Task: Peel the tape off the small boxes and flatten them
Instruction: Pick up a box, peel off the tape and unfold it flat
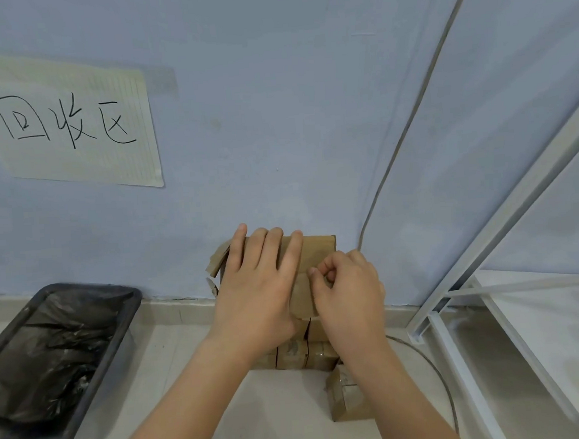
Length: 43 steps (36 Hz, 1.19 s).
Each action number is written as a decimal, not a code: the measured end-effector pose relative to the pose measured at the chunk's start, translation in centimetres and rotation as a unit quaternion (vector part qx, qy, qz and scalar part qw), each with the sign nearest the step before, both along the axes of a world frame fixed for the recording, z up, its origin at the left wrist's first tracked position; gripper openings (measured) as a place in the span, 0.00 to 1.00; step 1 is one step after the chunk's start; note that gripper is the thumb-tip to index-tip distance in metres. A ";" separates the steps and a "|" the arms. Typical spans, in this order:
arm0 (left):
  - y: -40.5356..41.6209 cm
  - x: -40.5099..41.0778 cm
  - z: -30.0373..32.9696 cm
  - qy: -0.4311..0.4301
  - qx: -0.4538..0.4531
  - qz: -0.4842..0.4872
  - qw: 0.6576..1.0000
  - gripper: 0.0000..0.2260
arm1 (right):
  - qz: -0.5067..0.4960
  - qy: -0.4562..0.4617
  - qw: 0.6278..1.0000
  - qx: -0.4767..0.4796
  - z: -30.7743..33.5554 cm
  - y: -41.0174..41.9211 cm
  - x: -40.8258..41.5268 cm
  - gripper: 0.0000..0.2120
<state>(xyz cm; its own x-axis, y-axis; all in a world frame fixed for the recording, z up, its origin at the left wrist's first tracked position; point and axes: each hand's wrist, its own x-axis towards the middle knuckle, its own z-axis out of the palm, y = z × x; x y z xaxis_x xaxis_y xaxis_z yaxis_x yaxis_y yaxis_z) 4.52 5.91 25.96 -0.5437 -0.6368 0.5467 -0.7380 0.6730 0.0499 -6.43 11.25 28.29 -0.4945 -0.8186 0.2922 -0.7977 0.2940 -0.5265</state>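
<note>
Closest to the camera are two bare forearms coming up from the bottom edge, meeting at a small cardboard box (pixel 312 252) that's held up in front of the wall, so I'll use that box as the anchor. The left hand (pixel 256 289) lies flat across the box's left and front face with the fingers straight and spread, fingertips reaching its top edge, pressing it steady. The right hand (pixel 348 285) is at the box's right side with fingers curled in, thumb and forefinger pinched together right at the box surface, looks like it's got a bit of tape between them but the tape itself is too hard to make out. A torn flap (pixel 218 262) sticks out from the box's left side. Directly below the box, on the pale floor (pixel 286 409), sits a cluster of more small boxes (pixel 294 353), and one more box (pixel 346 397) lies a bit nearer and to the lower right of the held one. Far to the lower left of the box is a dark bin (pixel 85 337) lined with a black bag. To the right of it stands a white metal rack (pixel 487 265), with a grey cable (pixel 407 124) running up the wall just beside it. Behind the box is the blue wall (pixel 274 101), and up to its upper left a paper sign (pixel 72 120) with handwritten characters is taped on.
</note>
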 end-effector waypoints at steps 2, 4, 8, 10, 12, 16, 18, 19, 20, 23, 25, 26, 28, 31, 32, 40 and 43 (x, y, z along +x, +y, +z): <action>0.0 0.0 -0.1 -0.005 -0.005 0.003 1.000 0.43 | 0.002 -0.001 1.000 0.013 0.0 0.0 0.1 0.07; 0.0 0.1 -0.1 -0.005 -0.005 0.003 1.000 0.42 | 0.014 0.004 0.999 0.029 -0.1 -0.1 0.1 0.08; -0.1 0.1 -0.3 -0.005 -0.002 0.002 1.000 0.40 | 0.064 0.002 0.997 0.050 -0.2 -0.3 -0.3 0.09; -0.2 0.1 -0.4 -0.007 -0.002 0.000 1.000 0.40 | 0.079 -0.009 0.996 0.051 0.0 -0.1 -0.7 0.08; -0.3 0.0 -0.3 -0.004 0.002 -0.003 1.000 0.41 | 0.087 -0.018 0.995 0.050 0.1 0.0 -1.2 0.07; -0.5 0.0 -0.4 0.001 0.013 -0.010 1.000 0.42 | 0.081 -0.036 0.995 0.049 -0.3 0.0 -2.2 0.08; -0.7 0.2 -0.6 0.001 0.022 -0.007 1.000 0.44 | 0.072 -0.051 0.995 0.042 -0.3 -0.1 -2.8 0.10; -0.8 0.4 -0.6 0.006 0.029 -0.005 1.000 0.44 | 0.069 -0.069 0.995 0.029 -0.3 -0.1 -3.1 0.11; -0.9 0.7 -0.6 0.011 0.036 -0.003 0.999 0.43 | 0.064 -0.096 0.993 0.010 0.0 -0.1 -3.5 0.11; -1.3 1.5 -0.7 0.006 0.038 0.002 0.999 0.42 | 0.010 -0.188 0.980 -0.065 1.2 0.4 -5.4 0.13; -1.6 1.9 -0.7 -0.005 0.031 0.008 0.999 0.43 | -0.023 -0.225 0.968 -0.107 1.6 0.9 -6.3 0.11; -1.7 2.0 -0.7 -0.007 0.028 0.012 1.000 0.44 | -0.028 -0.232 0.966 -0.112 1.7 1.1 -6.5 0.09; -1.7 1.8 -0.4 0.000 0.027 0.015 1.000 0.45 | -0.019 -0.234 0.968 -0.088 1.5 1.1 -5.9 0.11; -1.2 1.1 0.0 0.015 0.025 0.004 1.000 0.43 | 0.014 -0.181 0.983 -0.021 0.8 0.9 -3.8 0.19; -1.0 0.8 0.0 0.017 0.022 0.000 1.000 0.43 | 0.022 -0.154 0.988 -0.003 0.6 0.8 -3.1 0.20; -0.5 0.5 -0.4 0.011 0.005 -0.008 1.000 0.42 | 0.085 0.013 0.996 0.037 0.0 -0.2 -2.5 0.12; -0.7 0.7 -0.5 0.015 0.012 -0.007 1.000 0.42 | 0.118 -0.039 0.992 0.004 -0.2 -0.2 -3.1 0.12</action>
